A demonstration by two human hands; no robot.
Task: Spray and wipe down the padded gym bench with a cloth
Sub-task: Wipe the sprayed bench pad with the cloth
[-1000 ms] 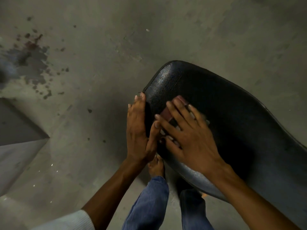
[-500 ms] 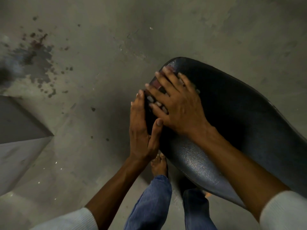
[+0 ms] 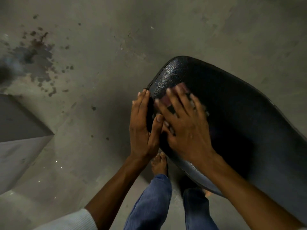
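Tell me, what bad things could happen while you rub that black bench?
The right hand presses the cloth with spread, flat fingers, so the cloth might bunch up or slide out. It wipes right beside the left hand resting on the bench edge, so the hands may bump. A bare foot stands under the bench, where a dropped cloth could land.

The black padded bench [image 3: 232, 103] stands over a grey concrete floor [image 3: 182, 30]. A cloth [image 3: 167, 100], blurred, lies flat on the pad near its rounded end. On the floor, a dark stain [image 3: 36, 55] with scattered spots spreads at far left, and a bare foot [image 3: 159, 165] stands just beside the bench.
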